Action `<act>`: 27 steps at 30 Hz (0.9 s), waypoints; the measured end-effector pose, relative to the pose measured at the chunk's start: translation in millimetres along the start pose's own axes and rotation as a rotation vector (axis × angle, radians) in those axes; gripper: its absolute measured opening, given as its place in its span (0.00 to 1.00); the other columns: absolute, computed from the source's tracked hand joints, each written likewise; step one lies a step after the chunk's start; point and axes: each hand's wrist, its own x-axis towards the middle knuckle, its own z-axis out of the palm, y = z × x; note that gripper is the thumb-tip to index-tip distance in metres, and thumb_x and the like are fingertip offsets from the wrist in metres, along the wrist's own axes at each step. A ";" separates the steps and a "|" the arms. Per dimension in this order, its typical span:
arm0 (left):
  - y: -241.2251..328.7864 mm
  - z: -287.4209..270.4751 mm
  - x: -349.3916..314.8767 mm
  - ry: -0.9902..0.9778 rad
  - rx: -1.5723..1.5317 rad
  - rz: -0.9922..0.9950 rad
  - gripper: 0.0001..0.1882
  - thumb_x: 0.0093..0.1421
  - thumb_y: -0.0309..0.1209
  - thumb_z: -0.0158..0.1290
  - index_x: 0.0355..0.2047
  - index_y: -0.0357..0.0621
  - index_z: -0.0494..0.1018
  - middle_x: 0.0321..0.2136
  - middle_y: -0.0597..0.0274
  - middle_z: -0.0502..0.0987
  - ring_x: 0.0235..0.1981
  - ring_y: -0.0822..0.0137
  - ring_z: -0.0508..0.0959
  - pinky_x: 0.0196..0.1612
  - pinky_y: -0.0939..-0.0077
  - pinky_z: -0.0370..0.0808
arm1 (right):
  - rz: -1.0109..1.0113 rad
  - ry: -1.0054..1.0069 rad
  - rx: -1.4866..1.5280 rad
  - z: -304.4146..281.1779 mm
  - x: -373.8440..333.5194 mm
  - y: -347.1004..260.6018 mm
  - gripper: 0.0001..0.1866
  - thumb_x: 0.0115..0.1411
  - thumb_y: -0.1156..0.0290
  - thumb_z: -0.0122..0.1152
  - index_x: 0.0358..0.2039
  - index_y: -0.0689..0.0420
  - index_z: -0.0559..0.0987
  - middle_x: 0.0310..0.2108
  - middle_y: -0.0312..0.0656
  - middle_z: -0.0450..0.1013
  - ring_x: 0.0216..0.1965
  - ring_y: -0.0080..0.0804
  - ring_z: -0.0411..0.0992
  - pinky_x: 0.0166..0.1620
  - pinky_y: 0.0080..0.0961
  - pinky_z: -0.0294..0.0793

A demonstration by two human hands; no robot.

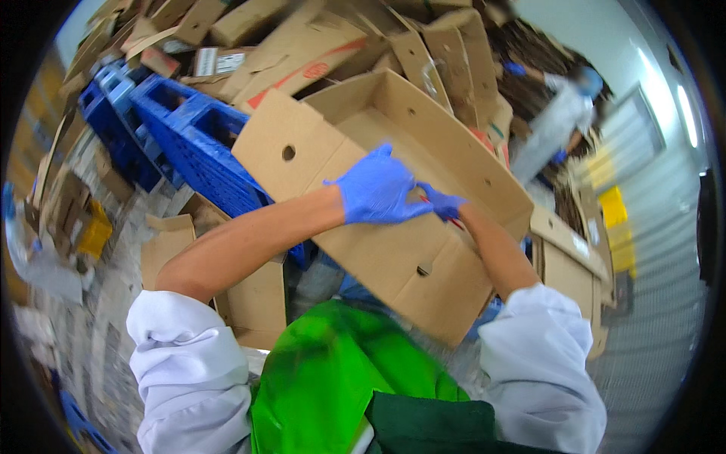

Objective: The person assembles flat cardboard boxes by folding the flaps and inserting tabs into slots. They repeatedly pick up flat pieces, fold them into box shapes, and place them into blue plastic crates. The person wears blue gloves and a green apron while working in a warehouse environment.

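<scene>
A large brown cardboard box [408,125] lies tilted in front of me, its inside facing up and a wide flap [378,261] folded out toward me. My left hand [378,185], in a blue glove, is closed at the near edge of the box, with its fingertips partly hidden. Close beside it, my right hand [440,203] in a matching glove is closed on the same edge. A small red mark shows on the cardboard under the right hand. Round hand holes pierce the flap and the walls.
Blue plastic pallets [189,144] stand to the left. Behind them rises a heap of cardboard boxes [302,57]. At the right back, a person [560,121] in white works by stacked cardboard. Another open box [253,303] sits on the floor at left; yellow crates [616,219] stand right.
</scene>
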 end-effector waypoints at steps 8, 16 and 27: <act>-72.6 -70.3 -115.6 0.696 0.235 0.104 0.14 0.51 0.43 0.55 0.20 0.49 0.66 0.21 0.59 0.66 0.27 0.57 0.68 0.35 0.62 0.61 | -0.067 0.248 -0.069 -105.1 -67.5 1.4 0.24 0.56 0.51 0.68 0.44 0.57 0.80 0.29 0.39 0.75 0.27 0.28 0.70 0.31 0.29 0.71; -140.3 -43.3 -235.2 0.694 0.158 -0.546 0.17 0.59 0.41 0.53 0.38 0.40 0.77 0.44 0.50 0.73 0.47 0.53 0.69 0.52 0.62 0.63 | 0.140 0.681 -0.221 -78.4 -104.4 45.2 0.25 0.50 0.54 0.72 0.37 0.65 0.82 0.35 0.54 0.79 0.40 0.44 0.79 0.41 0.38 0.77; -109.0 -83.5 -305.2 0.158 -0.588 -1.059 0.51 0.50 0.29 0.65 0.71 0.47 0.50 0.46 0.51 0.76 0.42 0.62 0.76 0.51 0.70 0.73 | 0.060 0.831 0.053 5.3 -130.7 100.8 0.23 0.49 0.61 0.68 0.38 0.69 0.80 0.31 0.52 0.79 0.33 0.39 0.79 0.37 0.35 0.76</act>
